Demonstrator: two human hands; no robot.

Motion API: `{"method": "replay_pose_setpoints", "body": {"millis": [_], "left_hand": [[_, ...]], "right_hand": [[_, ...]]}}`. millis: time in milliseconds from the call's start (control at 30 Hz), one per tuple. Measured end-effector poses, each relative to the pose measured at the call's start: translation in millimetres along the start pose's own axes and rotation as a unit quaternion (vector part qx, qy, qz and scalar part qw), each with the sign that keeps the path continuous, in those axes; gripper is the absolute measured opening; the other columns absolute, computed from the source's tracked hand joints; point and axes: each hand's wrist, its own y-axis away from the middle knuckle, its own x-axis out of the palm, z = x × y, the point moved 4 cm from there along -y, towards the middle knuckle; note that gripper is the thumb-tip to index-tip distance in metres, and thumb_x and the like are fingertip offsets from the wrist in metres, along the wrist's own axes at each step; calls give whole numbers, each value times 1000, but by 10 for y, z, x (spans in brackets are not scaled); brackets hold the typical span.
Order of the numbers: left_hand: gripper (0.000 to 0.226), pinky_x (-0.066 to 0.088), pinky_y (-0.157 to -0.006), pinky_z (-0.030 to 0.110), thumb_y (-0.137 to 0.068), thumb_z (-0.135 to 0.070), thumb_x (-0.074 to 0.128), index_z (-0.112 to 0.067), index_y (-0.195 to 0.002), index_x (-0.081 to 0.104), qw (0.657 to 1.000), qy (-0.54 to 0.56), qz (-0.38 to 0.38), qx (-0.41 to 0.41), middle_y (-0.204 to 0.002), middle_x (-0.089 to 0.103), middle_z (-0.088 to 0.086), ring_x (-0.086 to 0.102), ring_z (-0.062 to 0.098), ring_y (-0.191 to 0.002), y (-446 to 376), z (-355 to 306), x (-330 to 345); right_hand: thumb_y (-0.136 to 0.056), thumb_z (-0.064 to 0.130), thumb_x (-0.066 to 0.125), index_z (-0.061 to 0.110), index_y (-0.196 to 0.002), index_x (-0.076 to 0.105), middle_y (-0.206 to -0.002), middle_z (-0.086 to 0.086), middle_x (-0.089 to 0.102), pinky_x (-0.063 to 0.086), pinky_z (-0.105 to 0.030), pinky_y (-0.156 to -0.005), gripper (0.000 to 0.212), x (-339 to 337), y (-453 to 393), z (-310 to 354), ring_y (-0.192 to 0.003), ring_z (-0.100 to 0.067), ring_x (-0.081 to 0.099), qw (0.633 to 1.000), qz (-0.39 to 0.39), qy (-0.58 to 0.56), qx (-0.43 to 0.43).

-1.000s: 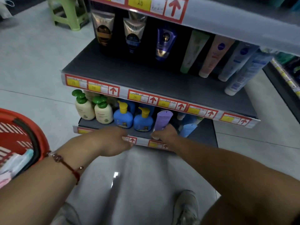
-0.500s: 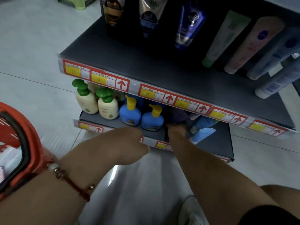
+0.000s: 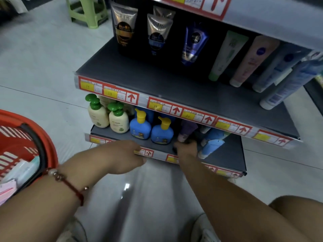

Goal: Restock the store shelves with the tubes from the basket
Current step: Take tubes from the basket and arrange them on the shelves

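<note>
Two hands reach toward the bottom shelf (image 3: 225,154), a flat dark board with a strip of red and yellow price tags along its front edge. The right hand (image 3: 186,151) is at the foot of a purple tube (image 3: 187,129); its fingers are hidden behind the hand, so I cannot tell whether it grips the tube or only touches it. The tube is soft plastic, flattened toward its crimped end. It stands on its cap, long axis tilted, crimped end leaning up and back under the middle shelf (image 3: 174,88). The left hand (image 3: 122,157) hovers at the shelf's front edge with fingers curled under, holding nothing visible; a red cord bracelet (image 3: 70,186) with beads circles that wrist.

Left of the purple tube stand four pump bottles: two cream ones with green pumps (image 3: 97,112) and two blue ones with yellow pumps (image 3: 161,131), all rounded, glossy plastic. Right of it lean at least two light blue tubes (image 3: 210,147), cap down.

On the middle shelf seven or so tubes stand cap down against the back: one bronze-and-black (image 3: 124,27), two silver-and-blue (image 3: 158,32), one dark blue (image 3: 192,44), one white with a green cap (image 3: 225,55), one pink (image 3: 251,62), and pale blue ones (image 3: 286,82) at the right, blurred.

A red slatted plastic basket (image 3: 22,130) with a black handle sits at the left on the pale tiled floor (image 3: 35,67), with pale packets inside. A green plastic stool (image 3: 85,13) stands farther back.
</note>
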Motion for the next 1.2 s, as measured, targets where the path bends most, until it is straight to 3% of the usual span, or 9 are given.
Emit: {"method": "replay_pose_setpoints", "body": {"millis": [167, 367, 467, 633, 767, 867, 1000, 1100, 1200], "left_hand": [[58, 40, -103, 28, -91, -57, 50, -28, -141, 50, 998, 20, -55, -25, -147, 50, -1, 49, 20, -130, 374, 354, -105], [51, 36, -102, 26, -95, -46, 55, -24, -140, 51, 984, 62, -156, -64, -143, 54, 3, 50, 22, -130, 1246, 1235, -191], [43, 38, -103, 28, -96, -40, 53, -17, -131, 59, 976, 82, -169, -106, -139, 58, 3, 53, 24, -126, 1675, 1895, -129], [45, 48, -90, 32, -94, -43, 47, -14, -126, 60, 951, 62, -169, -251, -130, 63, 11, 60, 30, -116, 2120, 3083, 310], [40, 46, -84, 29, -94, -39, 48, -13, -122, 58, 941, 71, -103, -316, -128, 63, 13, 60, 31, -113, 2110, 3796, 868], [48, 47, -97, 31, -94, -38, 51, -13, -135, 54, 941, 96, -69, -318, -138, 57, 10, 56, 28, -123, 1896, 4115, 1229], [45, 49, -89, 32, -90, -40, 57, -20, -130, 55, 945, 112, -86, -293, -129, 61, 9, 60, 29, -115, 1553, 4289, 1503], [51, 47, -88, 34, -84, -46, 63, -25, -129, 52, 941, 126, -117, -291, -126, 57, 8, 58, 29, -114, 1309, 4300, 1691], [55, 47, -86, 37, -79, -50, 67, -26, -125, 50, 927, 144, -153, -311, -121, 55, 7, 57, 31, -110, 1136, 4340, 1806]], "right_hand": [[-90, 26, 64, 11, -148, 40, -144, -8, 51, 43, -33, -103, 64, 60, 1134, 161, -128, -28, 52, 975, 122, 132, -131], [-98, 37, 55, 20, -151, 38, -160, 1, 29, 16, -24, -117, 58, 362, 2559, 693, -148, -14, 23, 830, 266, 303, -385], [-97, 38, 55, 23, -149, 42, -157, 3, 35, 20, -23, -115, 55, 584, 3109, 920, -146, -14, 28, 781, 290, 316, -453], [-94, 39, 58, 26, -131, 61, -131, 6, 63, 45, -28, -98, 39, 1213, 3690, 1117, -122, -14, 57, 723, 345, 324, -503], [-94, 39, 58, 22, -135, 59, -138, -1, 59, 41, -29, -101, 44, 1901, 3918, 1178, -126, -20, 54, 663, 366, 416, -503], [-94, 39, 57, 18, -134, 59, -137, -7, 59, 42, -27, -96, 46, 2509, 3989, 1045, -125, -24, 54, 588, 400, 518, -475], [-96, 39, 54, 10, -137, 53, -143, -12, 52, 42, -28, -98, 50, 3124, 4010, 777, -128, -27, 50, 522, 421, 604, -430], [-101, 30, 49, 6, -137, 51, -141, -16, 52, 41, -31, -100, 44, 3442, 4060, 583, -127, -30, 51, 526, 461, 609, -374], [-102, 26, 49, 0, -136, 48, -122, -19, 57, 43, -37, -97, 42, 3637, 4043, 389, -119, -33, 53, 578, 491, 596, -263]]}}
